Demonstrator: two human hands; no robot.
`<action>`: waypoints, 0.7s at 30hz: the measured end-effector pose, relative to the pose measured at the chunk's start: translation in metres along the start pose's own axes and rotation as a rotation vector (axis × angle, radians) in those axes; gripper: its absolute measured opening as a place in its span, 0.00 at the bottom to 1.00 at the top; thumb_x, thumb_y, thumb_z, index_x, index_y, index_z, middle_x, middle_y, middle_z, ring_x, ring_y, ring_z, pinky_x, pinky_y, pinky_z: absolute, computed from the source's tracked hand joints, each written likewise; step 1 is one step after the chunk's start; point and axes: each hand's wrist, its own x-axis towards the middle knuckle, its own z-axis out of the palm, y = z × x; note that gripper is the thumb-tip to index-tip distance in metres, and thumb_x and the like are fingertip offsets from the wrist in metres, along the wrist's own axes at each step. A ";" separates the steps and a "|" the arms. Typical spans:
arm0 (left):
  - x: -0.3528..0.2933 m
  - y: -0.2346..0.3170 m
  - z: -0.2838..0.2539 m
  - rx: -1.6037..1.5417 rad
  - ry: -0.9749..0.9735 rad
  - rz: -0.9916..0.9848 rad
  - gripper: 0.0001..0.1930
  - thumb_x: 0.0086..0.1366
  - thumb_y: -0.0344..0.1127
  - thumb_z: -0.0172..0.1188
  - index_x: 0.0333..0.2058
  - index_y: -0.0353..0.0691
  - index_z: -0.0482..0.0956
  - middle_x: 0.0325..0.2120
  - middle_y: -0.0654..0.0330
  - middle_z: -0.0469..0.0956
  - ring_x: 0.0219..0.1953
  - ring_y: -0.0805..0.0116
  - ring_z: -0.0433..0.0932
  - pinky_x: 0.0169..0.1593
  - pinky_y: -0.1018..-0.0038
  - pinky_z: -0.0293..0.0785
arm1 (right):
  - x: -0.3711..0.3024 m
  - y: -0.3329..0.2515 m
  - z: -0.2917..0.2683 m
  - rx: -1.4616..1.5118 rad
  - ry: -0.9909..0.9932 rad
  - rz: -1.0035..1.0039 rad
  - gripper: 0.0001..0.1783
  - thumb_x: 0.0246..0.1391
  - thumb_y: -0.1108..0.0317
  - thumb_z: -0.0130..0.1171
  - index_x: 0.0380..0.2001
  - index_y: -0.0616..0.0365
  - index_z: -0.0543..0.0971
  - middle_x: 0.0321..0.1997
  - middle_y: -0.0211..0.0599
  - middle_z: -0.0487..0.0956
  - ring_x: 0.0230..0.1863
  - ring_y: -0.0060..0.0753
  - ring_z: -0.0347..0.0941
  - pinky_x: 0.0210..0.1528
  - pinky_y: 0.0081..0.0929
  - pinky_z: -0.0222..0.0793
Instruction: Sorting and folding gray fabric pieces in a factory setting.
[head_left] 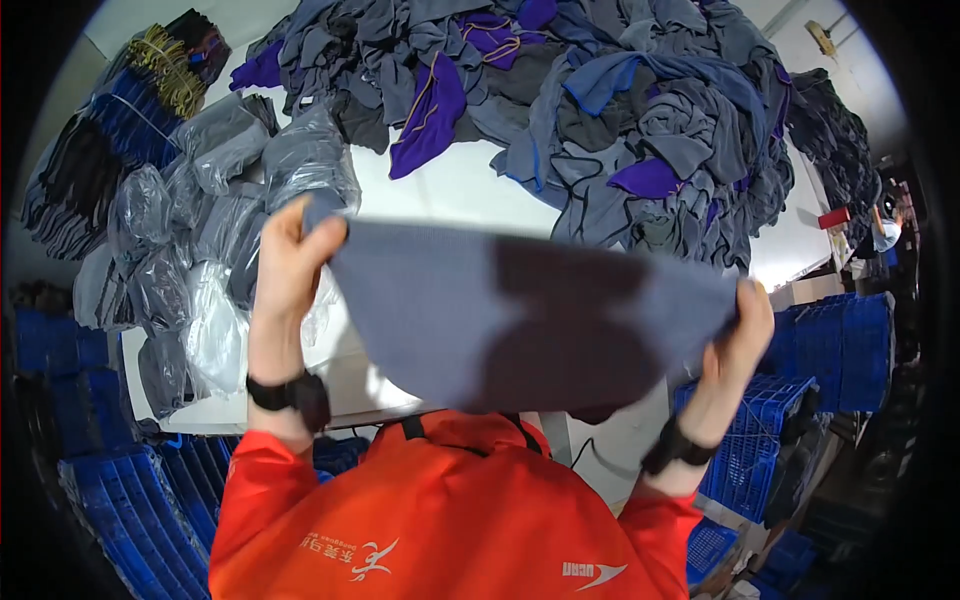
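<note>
A grey cloth piece (420,310) with a nearly straight top edge and a curved lower edge is stretched between my two hands, above the table's near edge. My left hand (290,250) pinches its upper left corner, thumb pressed on the front. At the upper right corner, my right hand (742,325) grips the cloth with fingers closed. A dark shadow falls across its middle and right. Beyond it lies a big loose heap of grey cloth pieces (690,125), some edged in black or blue, with purple cloth pieces (432,115) among them.
Clear plastic bags of folded grey cloth (215,220) are piled on the left of the white table (420,195). Bundled stacks of dark and blue cloth (130,115) lie behind them. Blue plastic crates (140,520) stand at lower left, and more blue crates (755,440) at right.
</note>
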 end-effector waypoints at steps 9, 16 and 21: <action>0.007 -0.017 -0.017 -0.266 0.076 -0.014 0.11 0.52 0.30 0.65 0.32 0.35 0.75 0.27 0.63 0.78 0.27 0.80 0.74 0.33 0.83 0.69 | 0.009 0.031 -0.005 0.163 0.120 -0.050 0.12 0.51 0.65 0.52 0.29 0.66 0.75 0.32 0.36 0.75 0.36 0.29 0.71 0.42 0.27 0.64; -0.072 -0.086 -0.028 0.058 -0.002 -0.486 0.09 0.50 0.30 0.67 0.24 0.40 0.73 0.19 0.70 0.70 0.24 0.81 0.69 0.30 0.81 0.67 | -0.108 0.128 -0.086 0.208 -0.022 0.343 0.06 0.43 0.72 0.60 0.27 0.62 0.74 0.28 0.30 0.74 0.30 0.17 0.69 0.32 0.14 0.65; -0.071 -0.167 -0.002 -0.234 0.205 -0.731 0.12 0.60 0.39 0.59 0.33 0.37 0.71 0.25 0.67 0.68 0.25 0.78 0.68 0.33 0.80 0.70 | -0.111 0.176 -0.086 -0.185 -0.056 0.691 0.11 0.46 0.70 0.56 0.33 0.66 0.75 0.32 0.28 0.75 0.31 0.19 0.66 0.35 0.15 0.58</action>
